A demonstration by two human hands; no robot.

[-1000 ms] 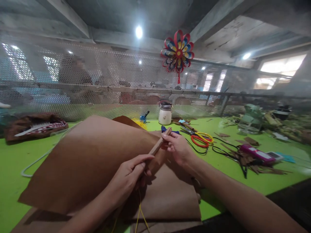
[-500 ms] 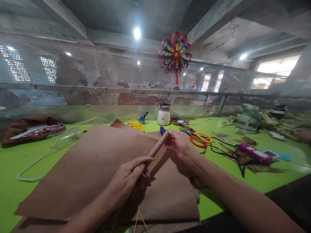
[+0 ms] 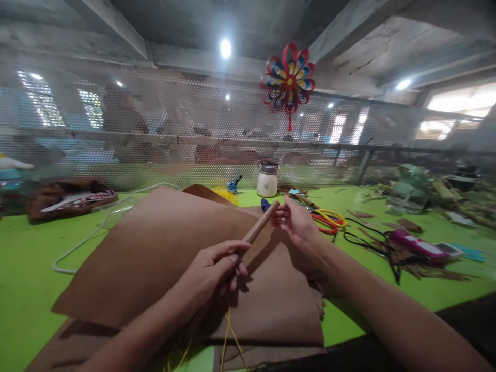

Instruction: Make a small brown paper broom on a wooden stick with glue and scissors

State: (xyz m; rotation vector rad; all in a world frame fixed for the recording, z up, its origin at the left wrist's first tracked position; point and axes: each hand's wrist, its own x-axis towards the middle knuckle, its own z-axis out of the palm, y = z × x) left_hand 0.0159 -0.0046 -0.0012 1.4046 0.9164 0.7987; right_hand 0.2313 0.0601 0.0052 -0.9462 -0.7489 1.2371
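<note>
My left hand (image 3: 220,266) is closed around the lower part of a narrow brown strip (image 3: 259,227), which looks folded or rolled and slants up to the right. Beside the strip's far end is my right hand (image 3: 296,222), its thumb lifted away and its fingers half curled. Whether those fingertips touch the strip is hard to see. Large brown sheets (image 3: 155,248), like leather or heavy paper, lie stacked beneath both hands. Yellow cords (image 3: 232,333) hang below my left hand. A small dark blue thing (image 3: 265,205) shows behind the strip's tip.
On the green table (image 3: 23,263) stand a white jar (image 3: 267,181) and a small blue bottle (image 3: 232,186). Scissors (image 3: 329,219), a purple device (image 3: 416,245) and brown scraps lie to the right. A brown bag (image 3: 73,199) sits left, near a white cable (image 3: 103,225).
My right thumb has come off the strip's tip, which it pinched before. My left hand keeps its hold. The view has shifted a little left, so things appear further right.
</note>
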